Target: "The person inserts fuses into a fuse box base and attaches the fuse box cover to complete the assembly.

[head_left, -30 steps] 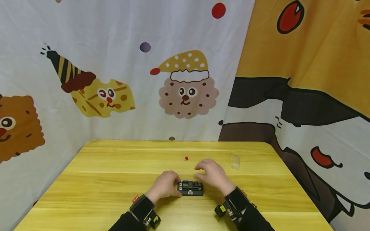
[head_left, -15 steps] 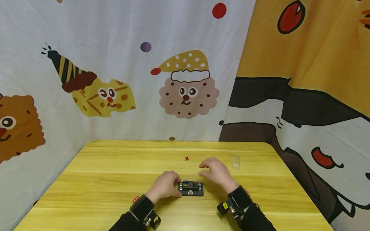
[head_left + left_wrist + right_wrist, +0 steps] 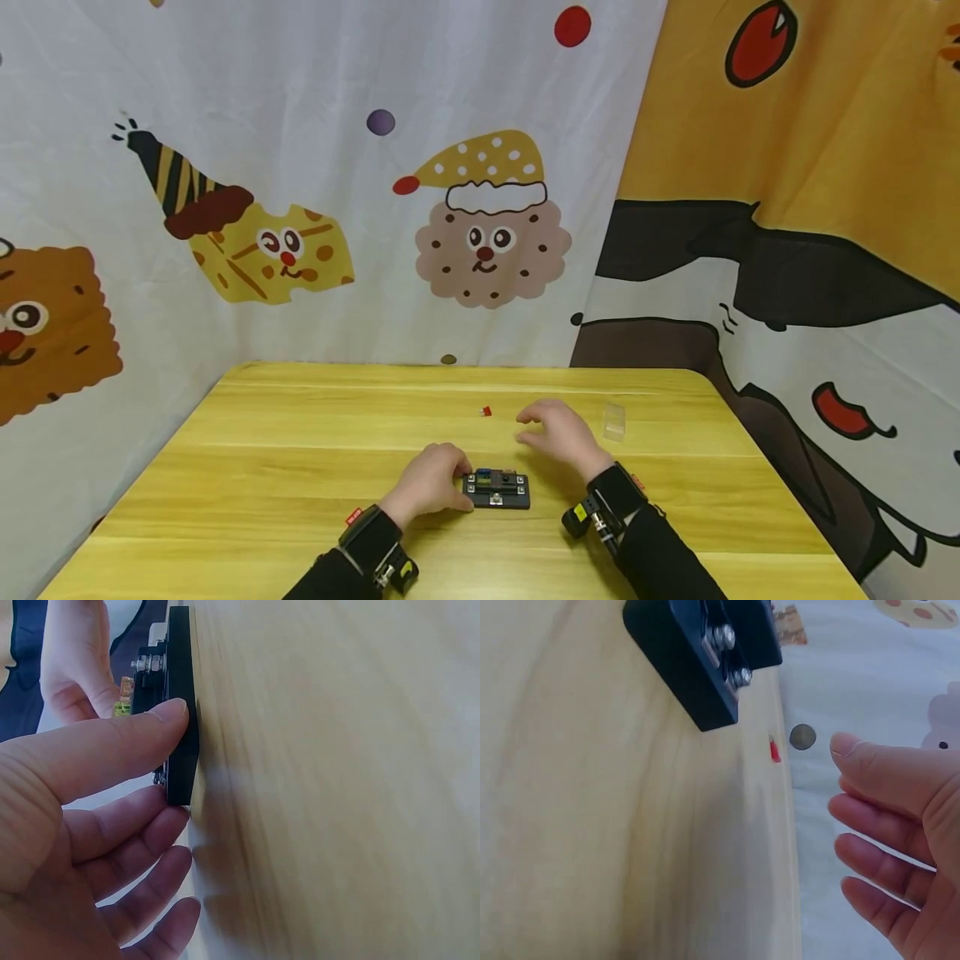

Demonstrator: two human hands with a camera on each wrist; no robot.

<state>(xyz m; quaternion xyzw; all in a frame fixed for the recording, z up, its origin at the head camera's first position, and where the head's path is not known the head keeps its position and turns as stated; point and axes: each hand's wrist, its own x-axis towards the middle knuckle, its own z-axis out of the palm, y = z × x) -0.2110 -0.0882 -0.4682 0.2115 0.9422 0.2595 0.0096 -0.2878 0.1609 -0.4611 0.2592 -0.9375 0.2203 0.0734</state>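
Note:
A black fuse block (image 3: pixel 497 492) with metal screw terminals lies flat on the table in the head view. My left hand (image 3: pixel 427 481) holds its left end, thumb at the near side and fingers at the far side. Close up in the left wrist view, small yellow and orange translucent pieces (image 3: pixel 123 708) stand up from the block's top. My right hand (image 3: pixel 561 431) hovers beyond the block's right end, fingers loosely bent, nothing between them. Further back lies a tiny red piece (image 3: pixel 486 411), which looks like a blade fuse, left of the right hand's fingertips.
A clear plastic box or cover (image 3: pixel 614 422) lies to the right of my right hand. The wooden table (image 3: pixel 225 483) ends at the back against a printed curtain (image 3: pixel 300 167). Wrist cameras are strapped to both arms.
My right hand has moved away from the fuse block, first rightward, then further back toward the red piece. The left hand keeps its hold on the block.

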